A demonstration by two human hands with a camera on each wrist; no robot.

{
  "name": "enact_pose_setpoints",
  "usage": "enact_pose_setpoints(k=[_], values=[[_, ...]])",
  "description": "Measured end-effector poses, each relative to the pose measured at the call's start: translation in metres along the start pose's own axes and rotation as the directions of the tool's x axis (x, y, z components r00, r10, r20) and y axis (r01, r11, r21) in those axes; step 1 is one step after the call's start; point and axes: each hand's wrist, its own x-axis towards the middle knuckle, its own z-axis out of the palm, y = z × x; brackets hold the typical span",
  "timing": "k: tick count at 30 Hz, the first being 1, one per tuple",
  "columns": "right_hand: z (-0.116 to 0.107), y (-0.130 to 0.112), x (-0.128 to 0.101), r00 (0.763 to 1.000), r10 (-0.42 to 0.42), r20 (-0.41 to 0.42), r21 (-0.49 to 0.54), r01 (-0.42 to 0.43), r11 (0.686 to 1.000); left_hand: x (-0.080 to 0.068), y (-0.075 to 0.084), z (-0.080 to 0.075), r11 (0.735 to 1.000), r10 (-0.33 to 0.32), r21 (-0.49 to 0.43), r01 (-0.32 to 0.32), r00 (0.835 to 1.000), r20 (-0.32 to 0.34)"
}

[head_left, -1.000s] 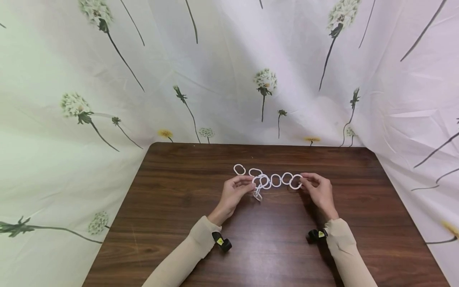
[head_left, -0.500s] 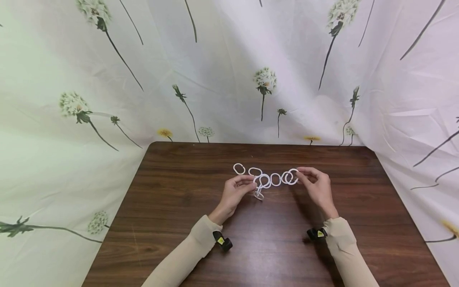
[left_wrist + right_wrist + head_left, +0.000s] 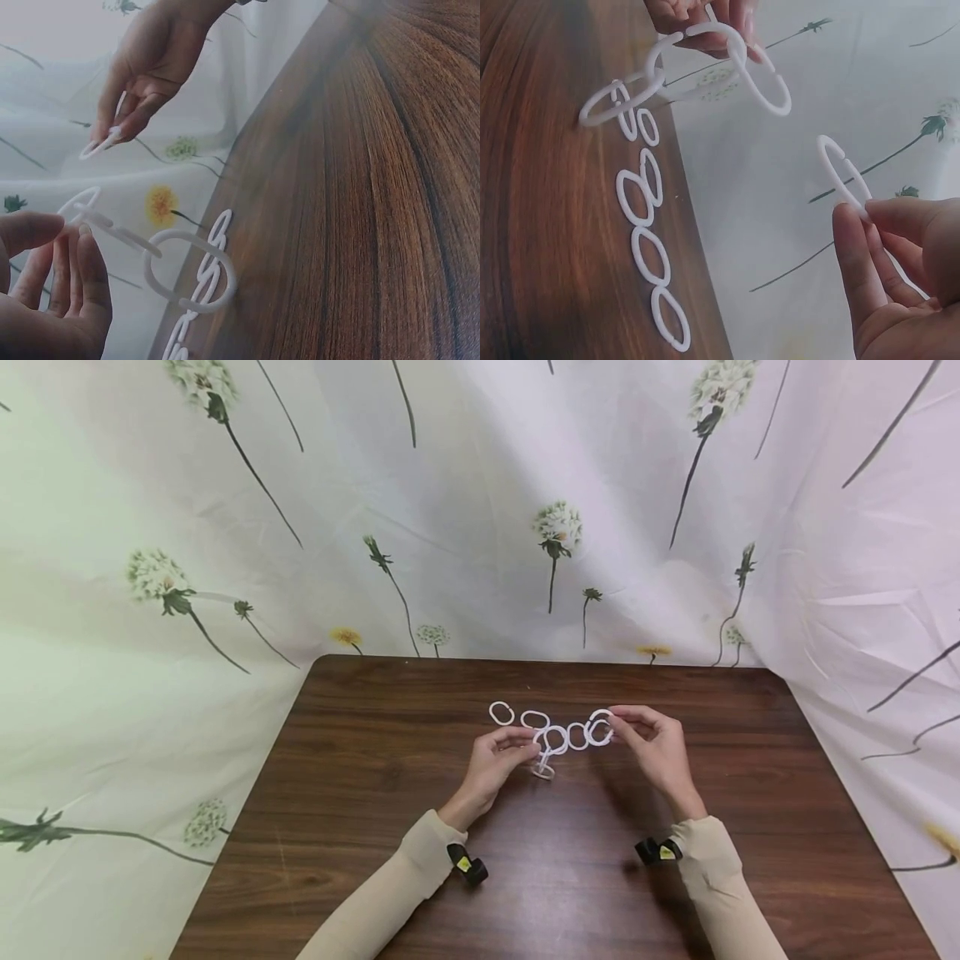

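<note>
Rings (image 3: 534,719) loose on table (image 3: 360,793), L grip (image 3: 495,760) pinching chain (image 3: 555,739), R grip (image 3: 652,747) pinching ring (image 3: 600,731).

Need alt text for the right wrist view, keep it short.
The right hand pinches a single white plastic ring in the air, while the left hand holds up one end of a chain of linked rings. More rings lie on the brown wooden table.

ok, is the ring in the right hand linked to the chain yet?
No, the right hand pinches a ring that hangs free, apart from the chain.
</note>
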Motion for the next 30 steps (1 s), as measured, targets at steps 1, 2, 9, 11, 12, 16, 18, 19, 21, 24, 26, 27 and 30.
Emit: enact_pose_setpoints(k=[1, 2, 9, 11, 12, 16, 18, 19, 21, 24, 26, 27, 30], values=[[0.001, -0.001, 0.0, 1.0, -0.004, 0.0, 0.002, 0.004, 1.0, 0.0, 0.0, 0.0, 1.0, 0.001, 0.001, -0.001, 1.0, 0.0], [0.001, -0.002, -0.001, 1.0, -0.004, -0.002, -0.003, 0.004, 1.0, 0.0, 0.0, 0.0, 1.0, 0.002, -0.003, -0.002, 1.0, 0.002], [0.004, -0.005, -0.002, 0.999, -0.045, 0.032, -0.035, 0.046, 0.998, 0.002, 0.002, 0.002, 1.0, 0.017, -0.022, -0.017, 1.0, 0.003], [0.005, -0.005, -0.003, 0.997, -0.053, 0.048, -0.047, 0.056, 0.997, 0.002, 0.002, 0.002, 0.999, 0.023, -0.027, -0.023, 1.0, 0.003], [0.006, -0.006, -0.003, 0.997, -0.054, 0.052, -0.053, 0.057, 0.997, 0.002, 0.002, 0.002, 0.999, 0.026, -0.029, -0.026, 1.0, 0.004], [0.011, -0.007, -0.005, 0.995, -0.07, 0.07, -0.068, 0.075, 0.995, 0.002, 0.0, 0.003, 0.999, 0.028, -0.028, -0.028, 1.0, 0.01], [0.013, -0.008, -0.006, 0.994, -0.078, 0.079, -0.073, 0.084, 0.994, 0.002, 0.0, 0.003, 0.999, 0.029, -0.024, -0.029, 1.0, 0.013], [0.015, -0.008, -0.006, 0.993, -0.082, 0.087, -0.074, 0.088, 0.993, 0.001, 0.0, 0.004, 0.999, 0.028, -0.022, -0.028, 1.0, 0.013], [0.017, -0.009, -0.007, 0.992, -0.083, 0.099, -0.075, 0.09, 0.993, 0.001, 0.001, 0.005, 1.0, 0.027, -0.016, -0.027, 1.0, 0.011], [0.021, -0.009, -0.007, 0.99, -0.076, 0.116, -0.066, 0.084, 0.994, 0.0, 0.001, 0.006, 1.0, 0.02, -0.007, -0.02, 1.0, 0.009], [0.022, -0.01, -0.008, 0.991, -0.069, 0.116, -0.077, 0.079, 0.994, -0.001, 0.002, 0.007, 1.0, 0.016, -0.002, -0.016, 1.0, 0.007], [0.023, -0.011, -0.008, 0.991, -0.065, 0.116, -0.081, 0.075, 0.994, -0.001, 0.001, 0.007, 1.0, 0.014, 0.0, -0.014, 1.0, 0.007], [0.025, -0.012, -0.009, 0.991, -0.064, 0.114, -0.1, 0.076, 0.992, 0.0, 0.0, 0.008, 1.0, 0.01, 0.0, -0.01, 1.0, 0.005]])
